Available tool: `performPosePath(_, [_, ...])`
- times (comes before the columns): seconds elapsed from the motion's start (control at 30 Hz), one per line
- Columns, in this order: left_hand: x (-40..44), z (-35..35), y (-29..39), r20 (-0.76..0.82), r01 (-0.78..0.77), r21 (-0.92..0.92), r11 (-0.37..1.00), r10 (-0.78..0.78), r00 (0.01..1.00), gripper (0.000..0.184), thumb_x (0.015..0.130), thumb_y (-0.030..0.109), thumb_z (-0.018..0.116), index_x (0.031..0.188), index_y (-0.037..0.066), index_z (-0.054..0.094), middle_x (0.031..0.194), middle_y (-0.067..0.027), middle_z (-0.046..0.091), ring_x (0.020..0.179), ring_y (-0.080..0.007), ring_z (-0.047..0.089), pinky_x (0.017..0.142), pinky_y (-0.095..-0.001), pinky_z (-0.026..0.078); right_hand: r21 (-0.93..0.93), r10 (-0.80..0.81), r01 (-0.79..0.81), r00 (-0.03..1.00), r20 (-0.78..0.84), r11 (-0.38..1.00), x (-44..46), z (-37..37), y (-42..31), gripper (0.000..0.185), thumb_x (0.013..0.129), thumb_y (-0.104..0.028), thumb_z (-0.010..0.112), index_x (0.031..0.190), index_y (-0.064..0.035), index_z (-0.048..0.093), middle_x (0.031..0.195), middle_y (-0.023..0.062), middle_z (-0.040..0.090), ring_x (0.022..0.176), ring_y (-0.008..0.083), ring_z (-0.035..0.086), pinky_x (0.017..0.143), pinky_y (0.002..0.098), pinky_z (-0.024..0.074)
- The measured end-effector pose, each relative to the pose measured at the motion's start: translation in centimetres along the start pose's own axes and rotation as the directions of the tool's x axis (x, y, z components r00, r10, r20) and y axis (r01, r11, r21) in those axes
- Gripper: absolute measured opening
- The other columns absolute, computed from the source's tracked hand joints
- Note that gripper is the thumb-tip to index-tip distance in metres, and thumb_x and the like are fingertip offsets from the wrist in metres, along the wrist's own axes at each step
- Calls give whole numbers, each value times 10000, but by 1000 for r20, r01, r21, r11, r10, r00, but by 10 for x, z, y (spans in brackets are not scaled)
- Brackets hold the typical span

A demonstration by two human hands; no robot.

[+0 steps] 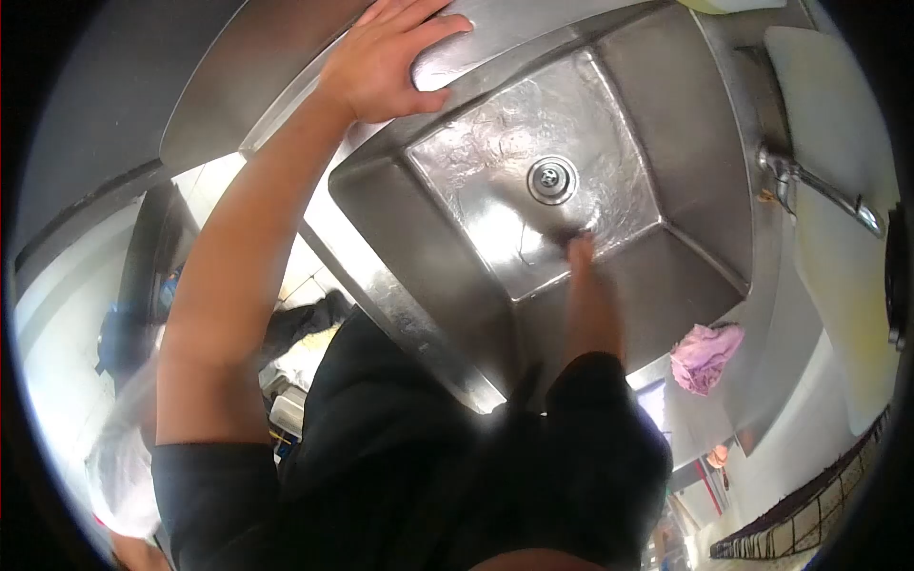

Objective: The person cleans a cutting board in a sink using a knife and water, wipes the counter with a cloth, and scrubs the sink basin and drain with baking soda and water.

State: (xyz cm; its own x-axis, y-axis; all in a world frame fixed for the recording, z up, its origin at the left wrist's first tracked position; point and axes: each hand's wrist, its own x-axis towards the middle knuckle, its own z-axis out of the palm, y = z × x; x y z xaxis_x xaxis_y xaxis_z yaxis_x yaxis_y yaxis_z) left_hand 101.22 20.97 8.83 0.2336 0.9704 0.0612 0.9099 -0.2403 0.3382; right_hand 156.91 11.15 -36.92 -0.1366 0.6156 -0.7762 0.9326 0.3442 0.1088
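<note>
The steel sink (400, 312) carries a crumpled pink cloth (705, 358) on its rim, to the right of the fingers of the right hand (580, 252); the left hand (381, 65) rests spread on the opposite rim.

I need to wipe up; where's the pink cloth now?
On the head view's right side, the pink cloth lies by the basin's lower-right edge, below-left of the faucet and right of the right hand.

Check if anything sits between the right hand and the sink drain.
Nothing visible does. The right hand, blurred, is low in the sink, with only shiny sink floor between it and the drain. The pink cloth and tap are off to the side, outside the basin.
</note>
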Motion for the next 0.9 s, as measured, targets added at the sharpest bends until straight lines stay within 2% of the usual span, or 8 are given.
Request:
performPosePath(0.17, [2,6,7,-115,-10,34,999,13,993,681,633,254,785,1275,191,569,1492,-56,430,1372,-287,389,1179,-465,260,806,-599,-591,651,467,-13,-84,-46,-100,214,866,-85,599,1080,-85,608,927,50,648,800,182,647,676,331,557])
performPosePath(0.3, [-1,5,6,-108,-5,55,998,11,994,678,634,253,785,1275,201,570,1493,-49,432,1378,-280,386,1182,-460,259,991,40,87,995,-92,99,-75,-109,-92,172,823,23,536,928,-43,655,858,70,682,705,199,614,667,347,523])
performPosePath(0.37, [1,-5,2,35,28,-7,1000,-27,999,802,584,339,821,1306,133,538,1499,-191,390,1411,-354,332,1189,-500,216,773,320,339,765,-558,536,-51,-50,-45,154,832,-20,547,931,-28,664,892,106,700,759,259,657,709,379,537])
performPosePath(0.43, [1,-2,-1,30,26,-2,1000,-26,999,799,583,339,822,1302,133,539,1498,-189,392,1410,-355,333,1189,-500,217,583,463,-306,875,-138,753,-87,-55,-32,225,823,-140,606,1007,-39,686,959,159,704,899,312,682,772,425,544])
performPosePath(0.63, [2,0,0,30,35,36,999,-36,999,809,584,345,826,1311,144,531,1506,-178,383,1419,-353,316,1196,-494,206,209,-375,350,922,98,913,-65,50,-156,236,849,-211,617,1014,-78,721,1050,193,694,888,364,687,733,441,563])
performPosePath(0.73, [4,-3,4,64,58,56,997,-62,996,813,588,343,829,1318,152,527,1513,-175,375,1424,-350,307,1199,-492,200,980,-469,1,878,94,199,-75,-60,-219,231,889,-171,619,1094,-70,655,1005,145,674,840,271,670,701,382,560])
performPosePath(0.83, [4,-2,5,84,79,41,996,-82,993,810,593,338,827,1323,156,526,1517,-175,369,1426,-349,304,1200,-491,198,942,-404,329,855,-326,-66,-34,-170,-231,256,930,-131,621,1175,-62,589,959,96,653,792,178,653,669,324,558])
performPosePath(0.9, [4,-2,4,82,81,37,996,-84,993,805,598,335,824,1324,155,527,1518,-177,368,1426,-349,304,1200,-491,199,709,-336,-181,938,-83,-682,23,-205,-216,366,944,-16,530,1302,-87,500,1016,119,634,813,201,627,707,341,560])
